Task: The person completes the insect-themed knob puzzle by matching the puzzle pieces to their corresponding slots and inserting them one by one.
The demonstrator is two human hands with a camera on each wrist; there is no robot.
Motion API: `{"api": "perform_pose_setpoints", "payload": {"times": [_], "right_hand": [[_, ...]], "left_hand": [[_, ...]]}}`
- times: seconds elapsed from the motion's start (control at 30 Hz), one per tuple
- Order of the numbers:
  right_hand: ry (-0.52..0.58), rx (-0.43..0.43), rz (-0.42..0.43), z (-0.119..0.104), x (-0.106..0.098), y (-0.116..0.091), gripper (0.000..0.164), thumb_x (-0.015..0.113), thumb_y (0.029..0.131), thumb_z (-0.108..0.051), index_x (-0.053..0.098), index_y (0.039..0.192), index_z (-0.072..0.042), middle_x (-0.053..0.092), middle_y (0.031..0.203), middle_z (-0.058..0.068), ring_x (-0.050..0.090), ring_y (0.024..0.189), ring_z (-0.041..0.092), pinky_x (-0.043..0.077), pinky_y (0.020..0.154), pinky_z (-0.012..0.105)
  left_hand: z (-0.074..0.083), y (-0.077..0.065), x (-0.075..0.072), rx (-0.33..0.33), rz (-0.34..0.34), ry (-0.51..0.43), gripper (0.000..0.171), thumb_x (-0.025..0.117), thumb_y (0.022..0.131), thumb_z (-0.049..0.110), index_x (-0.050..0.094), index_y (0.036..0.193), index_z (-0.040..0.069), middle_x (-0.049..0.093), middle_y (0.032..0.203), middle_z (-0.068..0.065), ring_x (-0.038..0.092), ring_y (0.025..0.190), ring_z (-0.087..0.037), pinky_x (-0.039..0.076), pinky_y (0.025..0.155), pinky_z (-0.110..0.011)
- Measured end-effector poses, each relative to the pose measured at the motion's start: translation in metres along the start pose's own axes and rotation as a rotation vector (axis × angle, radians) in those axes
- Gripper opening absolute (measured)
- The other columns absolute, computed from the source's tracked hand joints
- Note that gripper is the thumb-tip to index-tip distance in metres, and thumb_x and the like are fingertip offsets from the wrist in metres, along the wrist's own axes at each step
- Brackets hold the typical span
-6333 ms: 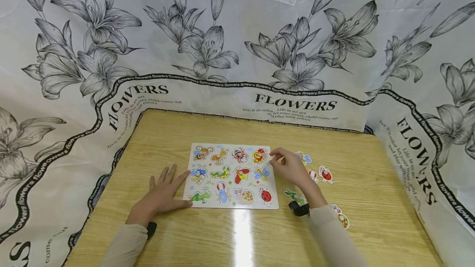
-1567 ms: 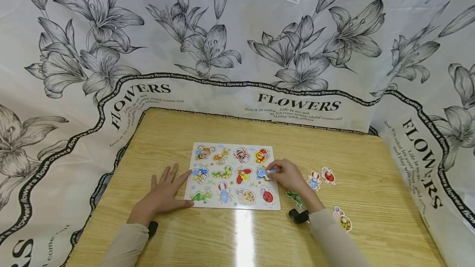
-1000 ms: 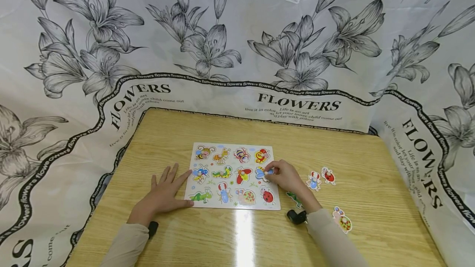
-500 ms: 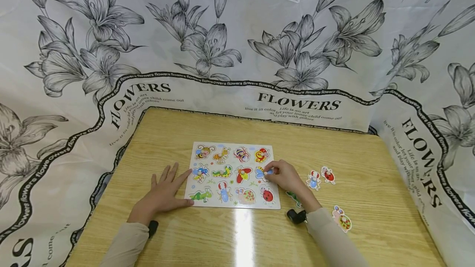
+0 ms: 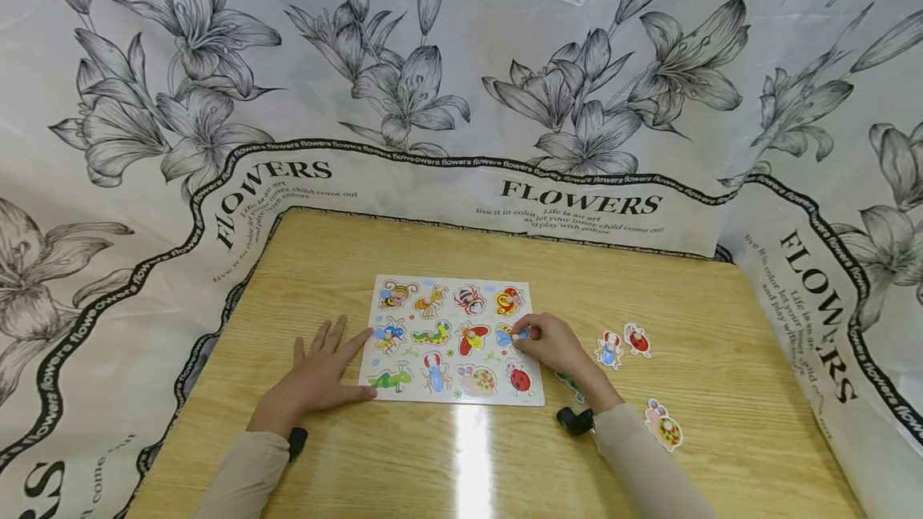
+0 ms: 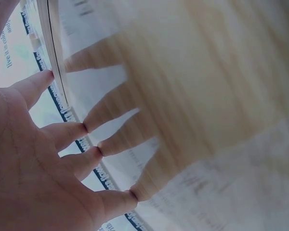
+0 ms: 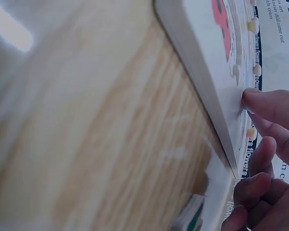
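A white insect peg puzzle board (image 5: 536, 392) lies flat on the table, its rows filled with printed insects, several bearing knobs. My left hand (image 5: 317, 379) lies spread on the tabletop, thumb and index fingertips at the board's left edge; in the left wrist view the left hand (image 6: 33, 154) has its fingers apart and holds nothing. At the right end of the middle row, my right hand (image 5: 557, 344) pinches the knob of a blue-winged insect puzzle piece (image 5: 505, 335). In the right wrist view the right hand (image 7: 274, 144) partly hides that knob.
Right of the board lie loose puzzle pieces: a blue beetle (image 5: 609, 350), a ladybug (image 5: 638, 340), a spotted pink one (image 5: 664, 426), and a green one (image 5: 570, 383) partly under the right wrist. Flower-printed cloth (image 5: 461, 102) surrounds the wooden table (image 5: 375, 463).
Earlier the right hand was by the top-right piece and the blue-winged piece lay on the table. That piece is now on the board in the middle row. The left hand has stayed put.
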State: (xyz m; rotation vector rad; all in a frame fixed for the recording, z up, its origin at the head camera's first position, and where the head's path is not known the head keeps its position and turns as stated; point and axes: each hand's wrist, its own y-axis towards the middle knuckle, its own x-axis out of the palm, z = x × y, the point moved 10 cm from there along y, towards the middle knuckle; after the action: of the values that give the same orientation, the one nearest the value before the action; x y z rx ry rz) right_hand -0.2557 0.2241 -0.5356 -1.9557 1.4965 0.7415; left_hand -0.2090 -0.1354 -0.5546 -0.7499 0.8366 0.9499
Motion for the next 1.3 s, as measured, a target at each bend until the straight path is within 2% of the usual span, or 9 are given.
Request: {"api": "perform_pose_setpoints", "payload": {"times": [0.3, 0.63, 0.77, 0.93, 1.07, 1.3], "right_hand": [[0.033, 0.032, 0.011, -0.003, -0.005, -0.002, 0.016, 0.077, 0.088, -0.015, 0.074, 0.103, -0.011, 0.052, 0.078, 0.005, 0.047, 0.062, 0.019, 0.038, 0.050, 0.027], [0.011, -0.008, 0.103, -0.009, -0.034, -0.026, 0.017, 0.074, 0.092, -0.014, 0.073, 0.107, -0.007, 0.052, 0.081, 0.004, 0.043, 0.061, 0.017, 0.037, 0.052, 0.028], [0.014, -0.014, 0.158, -0.003, -0.046, -0.038, 0.015, 0.074, 0.092, -0.016, 0.074, 0.105, -0.009, 0.052, 0.079, 0.003, 0.043, 0.058, 0.015, 0.038, 0.049, 0.028], [0.075, -0.028, 0.187, 0.006, -0.055, -0.052, 0.017, 0.074, 0.092, -0.014, 0.073, 0.106, -0.005, 0.051, 0.078, 0.005, 0.042, 0.053, 0.011, 0.040, 0.046, 0.027], [0.084, -0.040, 0.214, 0.014, -0.062, -0.063, 0.018, 0.074, 0.092, -0.013, 0.072, 0.106, -0.003, 0.050, 0.077, 0.005, 0.041, 0.054, 0.010, 0.039, 0.048, 0.026], [0.060, -0.012, 0.232, 0.033, -0.066, -0.078, 0.015, 0.075, 0.090, -0.012, 0.073, 0.102, -0.002, 0.050, 0.075, 0.003, 0.043, 0.062, 0.013, 0.038, 0.051, 0.026]], "left_hand": [[0.000, 0.000, 0.000, 0.000, 0.001, -0.002, 0.102, 0.072, 0.078, 0.068, 0.029, 0.160, 0.024, 0.005, 0.164, -0.024, 0.000, 0.148, -0.049, -0.004, 0.103, -0.079], [0.004, -0.001, -0.002, 0.002, 0.003, -0.007, 0.101, 0.074, 0.078, 0.066, 0.031, 0.159, 0.023, 0.006, 0.164, -0.024, 0.001, 0.148, -0.050, -0.003, 0.103, -0.079], [0.004, -0.001, -0.003, 0.000, 0.003, -0.005, 0.102, 0.074, 0.078, 0.066, 0.030, 0.160, 0.023, 0.006, 0.164, -0.024, 0.001, 0.148, -0.050, -0.003, 0.103, -0.079], [0.003, -0.002, -0.002, -0.002, 0.001, -0.010, 0.102, 0.074, 0.078, 0.067, 0.030, 0.160, 0.023, 0.006, 0.164, -0.024, 0.001, 0.148, -0.050, -0.004, 0.103, -0.079], [0.002, -0.001, -0.001, -0.004, -0.001, -0.006, 0.102, 0.073, 0.078, 0.067, 0.030, 0.160, 0.024, 0.005, 0.164, -0.024, 0.001, 0.148, -0.049, -0.004, 0.104, -0.079], [0.002, -0.001, -0.001, -0.001, 0.005, -0.006, 0.102, 0.073, 0.078, 0.067, 0.030, 0.160, 0.024, 0.006, 0.164, -0.024, 0.001, 0.148, -0.049, -0.003, 0.103, -0.079]]}}
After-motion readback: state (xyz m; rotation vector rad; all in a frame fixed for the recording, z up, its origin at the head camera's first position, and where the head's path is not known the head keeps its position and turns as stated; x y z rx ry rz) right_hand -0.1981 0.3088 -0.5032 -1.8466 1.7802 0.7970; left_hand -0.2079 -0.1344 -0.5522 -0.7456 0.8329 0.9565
